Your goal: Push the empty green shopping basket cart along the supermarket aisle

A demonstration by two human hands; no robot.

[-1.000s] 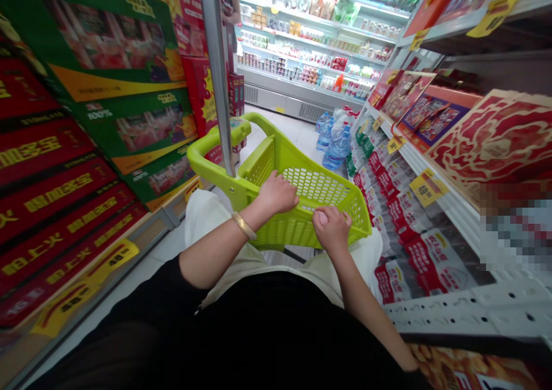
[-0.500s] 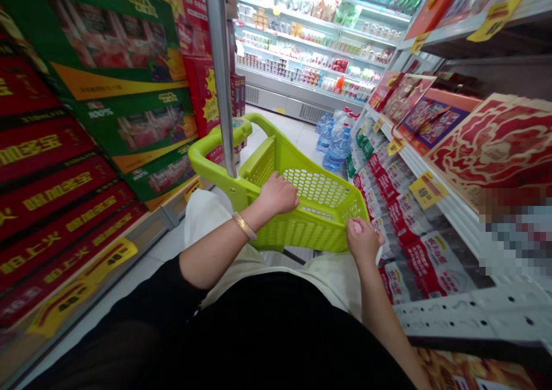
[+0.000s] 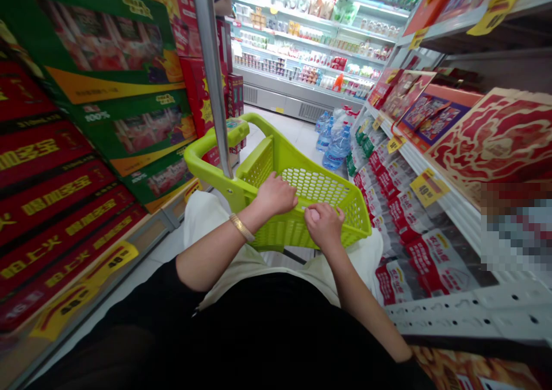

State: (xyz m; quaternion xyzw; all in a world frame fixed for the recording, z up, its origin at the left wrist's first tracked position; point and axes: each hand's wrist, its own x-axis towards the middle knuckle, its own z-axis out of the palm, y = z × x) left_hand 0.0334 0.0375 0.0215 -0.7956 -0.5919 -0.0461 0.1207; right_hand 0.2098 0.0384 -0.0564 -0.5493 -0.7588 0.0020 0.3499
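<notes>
A lime-green plastic shopping basket [image 3: 276,154] on wheels stands in the aisle in front of me, its grey pull handle [image 3: 211,73] rising upright at the near left corner. My left hand [image 3: 276,195], a gold bracelet on its wrist, grips the basket's near rim with curled fingers. My right hand [image 3: 324,224] rests on the same rim a little to the right, fingers closed over it. Nothing shows inside the basket.
Stacked red and green drink cartons [image 3: 86,137] wall the left side. Shelves on the right carry red packets [image 3: 397,206] and red gift boxes [image 3: 495,137] with yellow price tags. Bottled water packs [image 3: 334,140] stand on the floor ahead, before a chilled display case [image 3: 310,62].
My right hand went from the rim out to the basket's right corner, then came back to the near rim beside my left hand. The left hand stayed put.
</notes>
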